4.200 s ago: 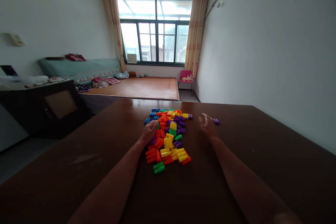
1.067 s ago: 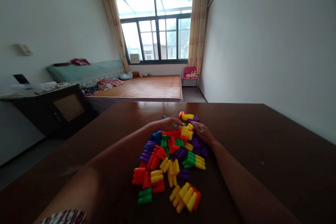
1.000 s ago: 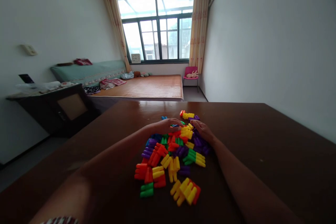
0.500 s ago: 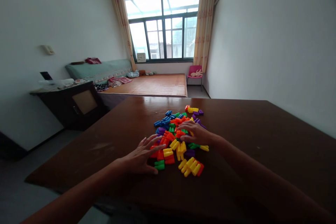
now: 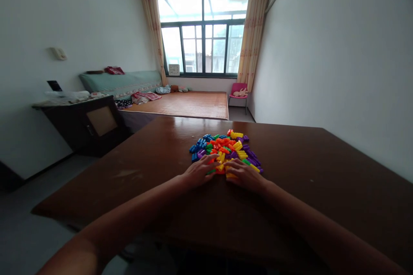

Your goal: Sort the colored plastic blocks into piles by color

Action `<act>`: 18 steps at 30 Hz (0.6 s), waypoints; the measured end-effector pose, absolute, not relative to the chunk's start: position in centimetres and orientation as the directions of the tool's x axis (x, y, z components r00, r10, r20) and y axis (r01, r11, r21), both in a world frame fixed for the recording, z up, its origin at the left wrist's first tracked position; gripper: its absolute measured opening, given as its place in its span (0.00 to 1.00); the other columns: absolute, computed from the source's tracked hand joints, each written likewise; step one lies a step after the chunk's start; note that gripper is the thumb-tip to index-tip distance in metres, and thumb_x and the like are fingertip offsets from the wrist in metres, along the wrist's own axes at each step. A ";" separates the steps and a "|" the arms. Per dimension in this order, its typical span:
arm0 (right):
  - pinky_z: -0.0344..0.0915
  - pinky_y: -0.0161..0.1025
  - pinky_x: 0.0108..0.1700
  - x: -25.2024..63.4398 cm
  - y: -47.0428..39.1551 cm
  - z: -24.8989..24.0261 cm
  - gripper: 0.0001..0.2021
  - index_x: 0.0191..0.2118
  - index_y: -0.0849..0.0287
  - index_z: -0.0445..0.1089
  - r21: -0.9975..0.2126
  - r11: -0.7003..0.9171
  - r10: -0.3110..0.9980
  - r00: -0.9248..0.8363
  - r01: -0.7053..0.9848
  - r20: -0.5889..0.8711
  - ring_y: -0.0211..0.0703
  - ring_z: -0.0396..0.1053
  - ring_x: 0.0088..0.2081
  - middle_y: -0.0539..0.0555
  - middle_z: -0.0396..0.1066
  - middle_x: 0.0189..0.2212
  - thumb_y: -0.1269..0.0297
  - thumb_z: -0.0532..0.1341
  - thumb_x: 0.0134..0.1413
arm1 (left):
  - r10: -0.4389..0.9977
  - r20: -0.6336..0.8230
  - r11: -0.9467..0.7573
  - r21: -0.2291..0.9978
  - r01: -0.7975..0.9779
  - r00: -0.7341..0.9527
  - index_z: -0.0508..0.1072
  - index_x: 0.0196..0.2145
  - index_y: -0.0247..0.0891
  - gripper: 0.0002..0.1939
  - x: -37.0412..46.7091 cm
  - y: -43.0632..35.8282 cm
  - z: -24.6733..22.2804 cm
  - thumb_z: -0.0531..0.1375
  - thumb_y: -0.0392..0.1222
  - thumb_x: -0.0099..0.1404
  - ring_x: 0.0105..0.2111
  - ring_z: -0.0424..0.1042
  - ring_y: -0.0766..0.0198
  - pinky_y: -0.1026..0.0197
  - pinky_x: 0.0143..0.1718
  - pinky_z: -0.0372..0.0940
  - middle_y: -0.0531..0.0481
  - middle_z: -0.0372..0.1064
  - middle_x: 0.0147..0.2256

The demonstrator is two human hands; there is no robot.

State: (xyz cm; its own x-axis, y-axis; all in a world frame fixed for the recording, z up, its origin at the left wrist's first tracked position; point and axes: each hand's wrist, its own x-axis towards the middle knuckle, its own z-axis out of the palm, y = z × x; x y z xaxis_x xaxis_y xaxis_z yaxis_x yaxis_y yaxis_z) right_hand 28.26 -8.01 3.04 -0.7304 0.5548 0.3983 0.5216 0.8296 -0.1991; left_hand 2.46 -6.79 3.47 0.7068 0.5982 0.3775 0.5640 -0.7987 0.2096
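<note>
A pile of small plastic pieces in blue, green, red, orange, yellow and purple lies on the dark brown table (image 5: 155, 154). My left hand (image 5: 201, 171) rests at the pile's near left edge, fingers spread against red and green pieces. Beside it, my right hand (image 5: 243, 174) lies over yellow pieces (image 5: 232, 175) at the near right edge, its fingers apart. Neither hand grips a piece. Blue pieces (image 5: 201, 142) form the back left of the pile, and purple ones (image 5: 253, 157) the right side. Some pieces are hidden under the fingers.
Past the table stands a low bed (image 5: 193, 103) with clothes on it. A dark cabinet (image 5: 75, 126) is at the left, and a pink chair (image 5: 238, 94) holding a soft toy is near the window. A white wall runs along the right.
Both hands have moved, the left forward and right, the right back toward me. The near pieces have been pushed away from me into a tighter pile. The view has shifted slightly.
</note>
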 end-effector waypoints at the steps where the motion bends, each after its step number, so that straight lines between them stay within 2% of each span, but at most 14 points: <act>1: 0.62 0.47 0.55 28.1 -6.9 3.3 0.13 0.44 0.54 0.73 -0.213 0.823 0.564 -0.711 0.527 0.419 0.48 0.63 0.53 0.56 0.70 0.51 0.57 0.54 0.62 | 0.589 0.399 -0.804 0.200 0.560 0.703 0.68 0.57 0.47 0.21 3.2 -6.0 3.5 0.54 0.39 0.66 0.58 0.60 0.52 0.51 0.59 0.59 0.45 0.56 0.62; 5: 0.63 0.48 0.53 28.6 -2.4 4.1 0.13 0.40 0.55 0.73 -0.319 0.668 0.715 -0.461 0.672 0.526 0.49 0.66 0.48 0.57 0.74 0.43 0.60 0.52 0.62 | 0.614 0.464 -0.774 0.194 0.603 0.639 0.71 0.53 0.44 0.20 5.3 -2.7 4.3 0.52 0.34 0.66 0.58 0.59 0.53 0.51 0.60 0.57 0.45 0.60 0.59; 8: 0.61 0.50 0.54 31.3 0.3 3.6 0.15 0.45 0.56 0.72 -0.467 0.466 0.822 -0.172 0.751 0.544 0.52 0.66 0.50 0.58 0.73 0.46 0.56 0.54 0.60 | 0.711 0.492 -0.662 0.227 0.714 0.503 0.71 0.54 0.45 0.19 4.5 -0.4 4.9 0.55 0.39 0.65 0.61 0.55 0.50 0.46 0.62 0.53 0.46 0.58 0.61; 11: 0.60 0.50 0.55 34.8 1.4 1.9 0.20 0.47 0.56 0.72 -0.624 0.203 0.903 0.103 0.755 0.418 0.53 0.67 0.51 0.60 0.73 0.47 0.52 0.51 0.60 | 0.833 0.481 -0.458 0.324 0.828 0.273 0.70 0.54 0.47 0.20 1.6 2.0 4.6 0.56 0.48 0.66 0.62 0.52 0.48 0.44 0.62 0.51 0.47 0.56 0.63; 13: 0.60 0.50 0.55 36.4 1.3 0.4 0.21 0.48 0.57 0.72 -0.675 0.020 0.925 0.243 0.737 0.293 0.54 0.67 0.52 0.61 0.72 0.48 0.52 0.50 0.59 | 0.895 0.433 -0.298 0.405 0.865 0.106 0.72 0.53 0.45 0.19 -0.4 3.7 3.6 0.54 0.51 0.66 0.62 0.53 0.48 0.44 0.62 0.52 0.46 0.58 0.62; 15: 0.58 0.50 0.57 36.5 1.0 -0.8 0.23 0.51 0.59 0.70 -0.691 -0.050 0.928 0.289 0.721 0.235 0.54 0.65 0.54 0.62 0.71 0.50 0.51 0.50 0.59 | 0.935 0.352 -0.228 0.494 0.839 0.046 0.72 0.52 0.42 0.19 -1.7 5.2 2.3 0.51 0.48 0.68 0.60 0.58 0.51 0.46 0.62 0.53 0.44 0.64 0.58; 18: 0.57 0.47 0.59 34.6 0.7 -1.7 0.28 0.54 0.60 0.68 -0.735 0.061 0.945 0.198 0.675 0.261 0.52 0.64 0.56 0.62 0.68 0.53 0.46 0.47 0.59 | 0.941 0.323 -0.284 0.589 0.756 0.101 0.72 0.52 0.39 0.21 -1.8 6.2 0.2 0.49 0.48 0.69 0.58 0.63 0.54 0.50 0.61 0.55 0.43 0.68 0.54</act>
State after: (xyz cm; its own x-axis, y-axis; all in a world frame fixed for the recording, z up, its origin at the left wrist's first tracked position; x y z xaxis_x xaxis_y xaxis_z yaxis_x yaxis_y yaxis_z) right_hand 34.60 0.71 -1.67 0.1982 0.9448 0.2611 0.6753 0.0615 -0.7350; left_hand -1.83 6.18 0.19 0.1013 0.9409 0.3231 0.7563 -0.2838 0.5895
